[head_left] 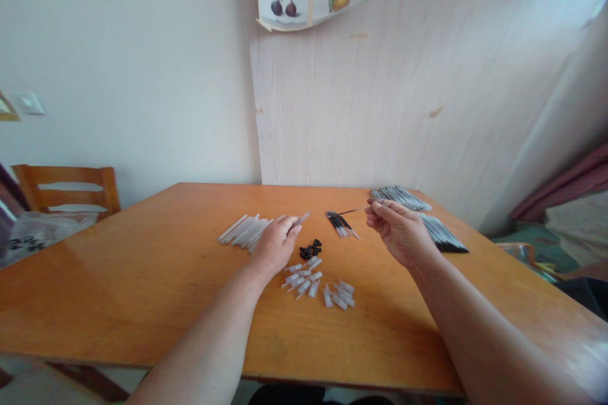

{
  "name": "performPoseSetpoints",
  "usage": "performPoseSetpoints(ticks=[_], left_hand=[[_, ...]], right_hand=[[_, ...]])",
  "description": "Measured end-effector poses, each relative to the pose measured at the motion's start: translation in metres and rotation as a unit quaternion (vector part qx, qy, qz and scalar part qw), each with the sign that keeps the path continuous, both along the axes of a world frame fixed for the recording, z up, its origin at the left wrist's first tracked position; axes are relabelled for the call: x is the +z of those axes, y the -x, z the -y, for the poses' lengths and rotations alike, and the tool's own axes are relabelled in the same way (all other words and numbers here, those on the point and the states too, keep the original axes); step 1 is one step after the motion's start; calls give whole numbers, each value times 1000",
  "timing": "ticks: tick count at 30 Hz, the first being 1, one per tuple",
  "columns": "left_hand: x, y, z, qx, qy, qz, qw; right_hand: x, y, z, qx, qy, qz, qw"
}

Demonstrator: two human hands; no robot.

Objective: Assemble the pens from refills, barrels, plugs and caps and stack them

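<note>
My left hand (278,240) is closed around a translucent plastic tube (303,219), whose end sticks out past the thumb toward the right. Between the fingertips of my right hand (396,228) is one end of a thin pen refill (351,211), pointing left over a small bundle of dark refills with pale ends (342,224). Beside and partly behind my left hand lies a row of clear pen barrels (242,231). Small black caps (311,249) form a pile between the hands. Nearer me are several translucent white tips with narrow ends (304,278).
A smaller group of white pieces (339,295) lies right of the tips. Two bundles of grey slim sticks lie at the right, one at the back (399,196) and one (444,234) behind my right hand. The wooden table (118,285) meets the wall; a chair (66,186) stands left.
</note>
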State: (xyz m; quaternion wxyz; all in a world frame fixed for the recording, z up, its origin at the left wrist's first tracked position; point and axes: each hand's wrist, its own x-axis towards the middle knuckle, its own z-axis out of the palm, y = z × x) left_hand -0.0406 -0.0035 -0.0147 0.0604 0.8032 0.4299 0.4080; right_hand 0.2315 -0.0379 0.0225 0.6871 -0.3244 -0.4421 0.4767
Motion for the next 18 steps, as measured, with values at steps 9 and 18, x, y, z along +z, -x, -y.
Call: performPoseSetpoints(ticks=[9,18], left_hand=[[0,-4,6,-4,11,-62,998],[4,-6,9,-16,26,-70,997]], right_hand=[[-2,4,1,20,3,-4,1000],[-2,9,3,15,0,11,1000]])
